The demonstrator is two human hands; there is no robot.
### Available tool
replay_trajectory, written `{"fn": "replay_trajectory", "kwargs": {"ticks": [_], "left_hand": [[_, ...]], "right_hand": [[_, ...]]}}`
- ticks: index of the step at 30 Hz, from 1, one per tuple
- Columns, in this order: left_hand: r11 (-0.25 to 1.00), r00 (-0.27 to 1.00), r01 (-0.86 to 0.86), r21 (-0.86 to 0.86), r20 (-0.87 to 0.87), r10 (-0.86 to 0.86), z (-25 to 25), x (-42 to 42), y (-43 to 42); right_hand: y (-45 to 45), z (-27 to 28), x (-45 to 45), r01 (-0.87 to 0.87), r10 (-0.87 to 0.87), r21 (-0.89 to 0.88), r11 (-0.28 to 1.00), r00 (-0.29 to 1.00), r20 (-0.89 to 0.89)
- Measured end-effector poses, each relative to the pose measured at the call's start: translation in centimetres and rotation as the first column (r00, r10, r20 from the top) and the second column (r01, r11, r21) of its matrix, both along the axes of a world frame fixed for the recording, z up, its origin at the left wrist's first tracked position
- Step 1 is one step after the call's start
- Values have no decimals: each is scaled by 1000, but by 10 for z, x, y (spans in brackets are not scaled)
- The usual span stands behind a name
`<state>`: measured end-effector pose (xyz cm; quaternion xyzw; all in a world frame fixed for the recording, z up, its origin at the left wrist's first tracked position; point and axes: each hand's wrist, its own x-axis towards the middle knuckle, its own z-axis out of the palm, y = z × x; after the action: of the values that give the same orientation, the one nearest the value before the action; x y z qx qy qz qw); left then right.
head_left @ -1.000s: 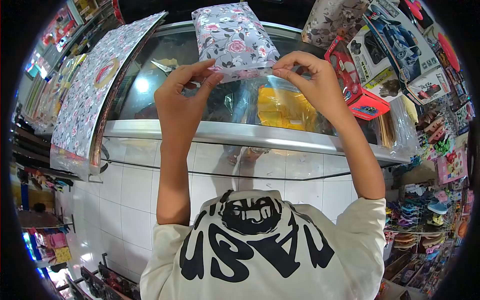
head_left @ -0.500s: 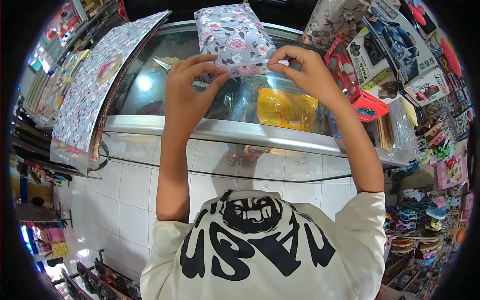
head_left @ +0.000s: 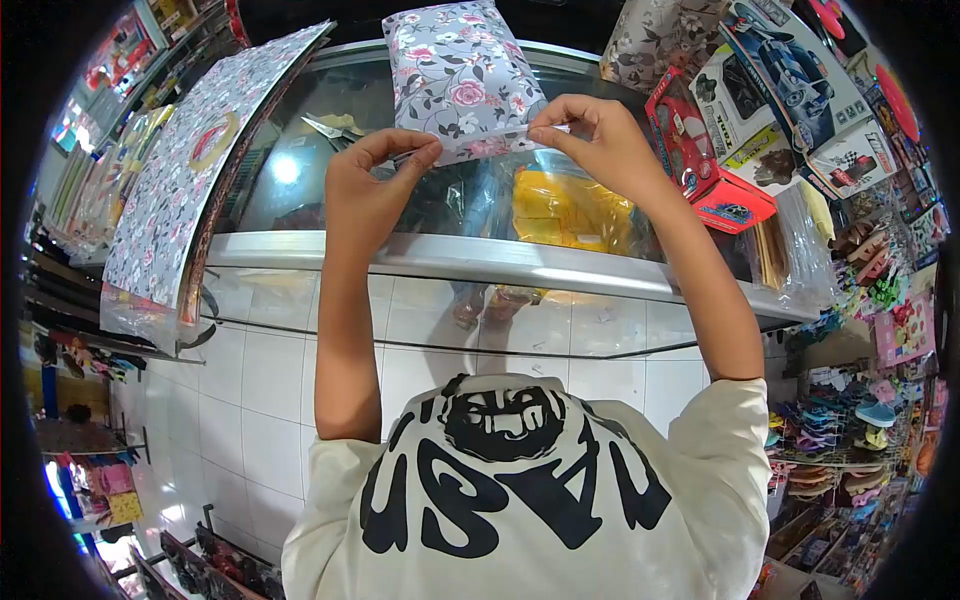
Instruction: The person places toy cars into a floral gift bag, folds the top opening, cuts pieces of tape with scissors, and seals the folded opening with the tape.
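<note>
A package wrapped in grey floral paper [head_left: 463, 75] lies on the glass counter [head_left: 300, 180], with a loose flap of paper at its near end. The left corner of that flap is pinched between thumb and fingers of my left hand [head_left: 375, 185]. My right hand [head_left: 600, 145] pinches the flap's right corner in the same way. Scissors [head_left: 325, 129] rest just beyond my left hand. A yellow item in clear plastic [head_left: 570, 212] shows below the flap, between my forearms.
Floral paper sheets [head_left: 165, 190] with a tape roll [head_left: 213, 142] on top lie at the left. Toy boxes [head_left: 795, 85], a red car box [head_left: 700, 165] and plastic bags [head_left: 800, 250] occupy the right end. The counter's metal edge [head_left: 510, 265] runs below my wrists.
Both hands have shifted slightly with the flap, which now looks narrower and folded over. The hands still pinch its two corners.
</note>
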<state>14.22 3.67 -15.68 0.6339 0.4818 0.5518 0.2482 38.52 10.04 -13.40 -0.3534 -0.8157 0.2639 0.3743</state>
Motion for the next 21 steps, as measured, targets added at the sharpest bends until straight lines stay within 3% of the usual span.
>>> {"fn": "replay_trajectory", "kwargs": {"ticks": [7,10,13,17,21], "left_hand": [[998,999,48,-36,11,-47,0,-3,-2],[999,1000,27,-23,-2,-27,-2,-4,-1],[1000,999,-17,-13,-28,16,-2,-2,-2],[994,994,-72,79,-81,78,-5,1,0],[994,994,-91,66,-58,95,-8,3,0]], "right_hand": [[-2,0,-2,53,-54,27,998,996,68],[0,-5,-3,19,-19,-14,1000,1000,1],[-5,1,-4,44,-43,-15,999,995,90],[-10,1,-7,77,-82,58,995,992,93],[-10,-1,-7,91,-102,119,989,991,91]]}}
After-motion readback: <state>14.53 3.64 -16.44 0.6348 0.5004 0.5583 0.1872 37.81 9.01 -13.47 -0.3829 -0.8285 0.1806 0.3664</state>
